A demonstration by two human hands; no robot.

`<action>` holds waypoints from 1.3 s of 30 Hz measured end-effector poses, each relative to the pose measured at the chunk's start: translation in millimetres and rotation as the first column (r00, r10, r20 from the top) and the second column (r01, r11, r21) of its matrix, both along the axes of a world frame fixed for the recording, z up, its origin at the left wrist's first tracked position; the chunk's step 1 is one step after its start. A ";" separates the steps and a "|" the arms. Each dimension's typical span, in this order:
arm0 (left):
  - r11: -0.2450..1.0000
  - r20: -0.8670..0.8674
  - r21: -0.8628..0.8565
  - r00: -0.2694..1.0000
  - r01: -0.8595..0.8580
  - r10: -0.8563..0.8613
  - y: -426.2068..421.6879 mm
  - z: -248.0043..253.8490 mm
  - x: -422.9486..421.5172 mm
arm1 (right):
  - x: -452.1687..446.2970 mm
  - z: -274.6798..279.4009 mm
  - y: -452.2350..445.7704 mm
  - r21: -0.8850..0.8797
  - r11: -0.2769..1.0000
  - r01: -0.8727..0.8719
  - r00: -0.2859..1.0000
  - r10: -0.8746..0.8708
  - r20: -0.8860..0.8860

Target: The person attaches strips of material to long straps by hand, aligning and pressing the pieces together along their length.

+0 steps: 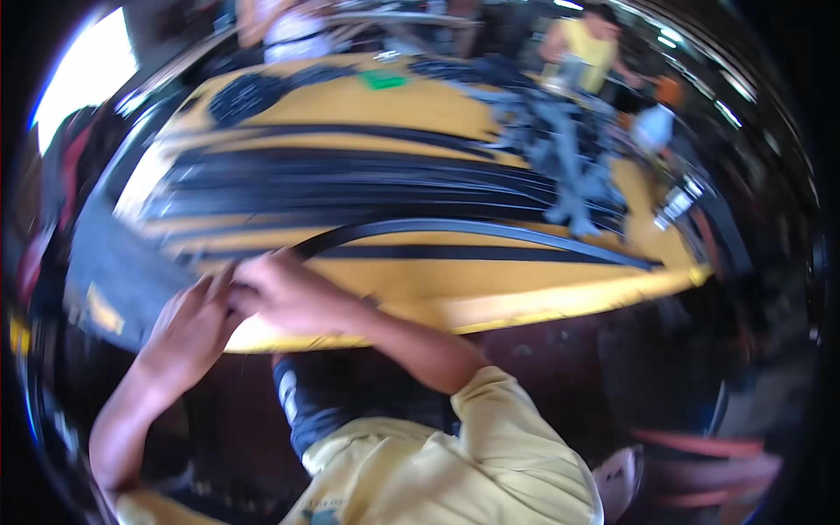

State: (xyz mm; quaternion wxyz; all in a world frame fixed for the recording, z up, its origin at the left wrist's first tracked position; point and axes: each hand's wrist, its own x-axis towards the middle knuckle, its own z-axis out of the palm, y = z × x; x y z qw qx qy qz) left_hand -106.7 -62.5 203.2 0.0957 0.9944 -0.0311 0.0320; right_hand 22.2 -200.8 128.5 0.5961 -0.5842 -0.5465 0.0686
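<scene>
My right hand is closed around one end of a long black strip. From there the strip bows up in an arc, and its far end rests near the right side of the yellow table. Close against the right hand, my left hand has its fingers bent and pressed together; whatever is between them is hidden and blurred. Another black strip lies flat beneath the arc. Beyond it, several black strips are spread side by side across the table.
Grey and black scraps are heaped at the right. A dark bundle and a green item lie at the back. Dark material hangs over the left edge. A person in yellow and another person are across the table.
</scene>
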 end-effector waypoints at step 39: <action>0.720 0.122 0.677 0.988 -0.152 0.094 393.5 -89.5 13.6 | 41.8 -70.1 -379.8 -0.535 0.651 0.539 0.718 -0.687 -0.113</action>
